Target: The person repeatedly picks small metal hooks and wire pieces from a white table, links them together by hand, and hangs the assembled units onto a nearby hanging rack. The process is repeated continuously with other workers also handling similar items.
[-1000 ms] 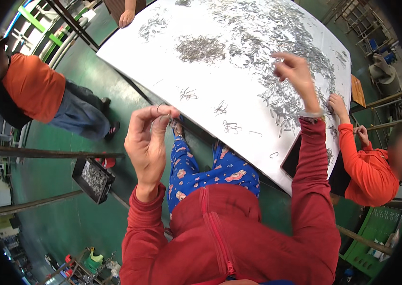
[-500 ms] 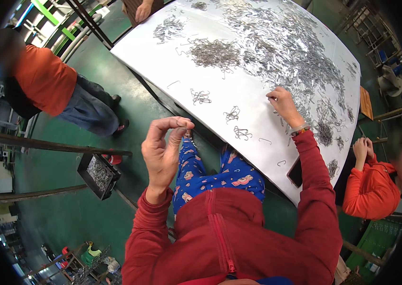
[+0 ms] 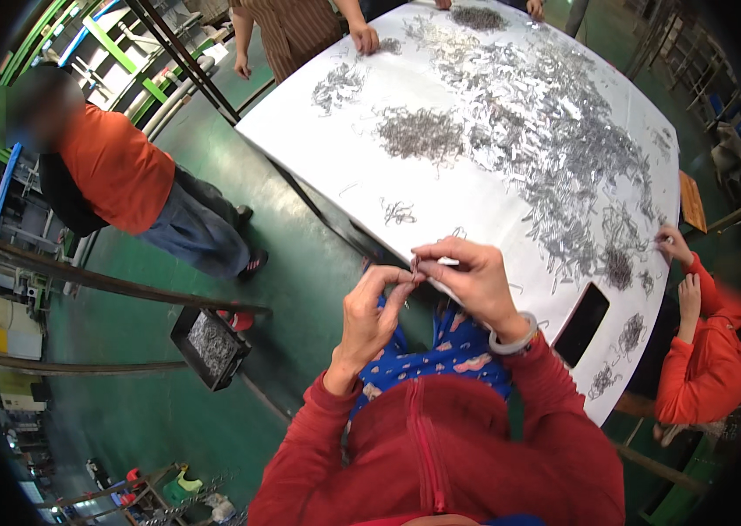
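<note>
Now, hands: left hand (image 3: 368, 309) and right hand (image 3: 470, 279) both pinch one small metal clip (image 3: 418, 265).
Clip: at the table (image 3: 300, 140) near edge, above the lap.
Risk: fingertip grip looks slight; clip could drop to floor.

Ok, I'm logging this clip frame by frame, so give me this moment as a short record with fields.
setting: white table on a green floor
left hand: fingertips pinching a small metal piece
right hand: pinching the same piece, touching the left
on the table: heaps of small grey metal parts
floor: dark tray of parts
others: person in orange standing left; another in orange at the table's right
</note>
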Tool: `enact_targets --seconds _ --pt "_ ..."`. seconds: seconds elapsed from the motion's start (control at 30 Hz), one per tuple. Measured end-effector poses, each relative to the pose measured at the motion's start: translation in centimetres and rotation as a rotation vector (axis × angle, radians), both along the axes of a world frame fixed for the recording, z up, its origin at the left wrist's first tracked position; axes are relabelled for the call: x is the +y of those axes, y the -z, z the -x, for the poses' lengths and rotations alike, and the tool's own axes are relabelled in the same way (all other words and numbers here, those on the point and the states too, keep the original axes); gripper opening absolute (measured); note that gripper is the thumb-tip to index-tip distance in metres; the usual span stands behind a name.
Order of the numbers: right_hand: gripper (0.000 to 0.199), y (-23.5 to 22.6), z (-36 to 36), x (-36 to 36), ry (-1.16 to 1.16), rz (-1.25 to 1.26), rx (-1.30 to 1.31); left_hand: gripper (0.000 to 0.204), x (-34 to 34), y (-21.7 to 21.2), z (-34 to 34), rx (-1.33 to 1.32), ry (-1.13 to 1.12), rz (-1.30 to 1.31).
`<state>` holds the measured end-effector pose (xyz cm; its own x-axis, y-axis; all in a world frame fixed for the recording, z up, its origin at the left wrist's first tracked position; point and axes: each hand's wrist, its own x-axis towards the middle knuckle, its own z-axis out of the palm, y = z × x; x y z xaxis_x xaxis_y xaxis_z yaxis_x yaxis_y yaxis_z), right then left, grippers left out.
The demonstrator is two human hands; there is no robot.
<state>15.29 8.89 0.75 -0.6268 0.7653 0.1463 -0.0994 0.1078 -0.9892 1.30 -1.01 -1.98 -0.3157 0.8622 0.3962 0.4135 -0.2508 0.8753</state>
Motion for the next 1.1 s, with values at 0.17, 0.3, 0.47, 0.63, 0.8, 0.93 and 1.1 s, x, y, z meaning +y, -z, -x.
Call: enact_targets --seconds 0.17,0.3,0.47,0.63,0.8,0.93,1.1 --pt "0.02 0.3 -0.6 0.3 0.028 -0.019 -0.031 0.012 0.8 0.8 0.3 -0.028 0.007 0.029" --pt "0.019 0.8 -0.6 0.7 -0.006 0.296 -0.003 0.012 0.9 1.6 0.6 0.047 0.005 0.028" --pt "0.013 1.5 0.2 0.0 0.073 0.201 0.033 0.014 0.9 2.8 0.8 0.025 0.027 0.071" --pt "0.014 2.0 -0.2 -0.8 0.052 0.162 0.109 0.015 1.6 4.0 1.1 -0.565 0.094 -0.037" --pt "0.016 2.1 -0.4 -0.9 0.015 0.175 0.16 0.034 11.8 6.1 5.8 -0.158 0.008 0.376" --pt "0.016 1.4 -0.1 -0.9 0.031 0.106 0.129 0.037 23.7 9.4 4.3 0.502 -0.04 0.463" --pt "0.016 0.8 0.1 -1.1 0.031 -0.025 0.068 0.006 27.5 12.0 1.9 0.919 -0.105 0.267"
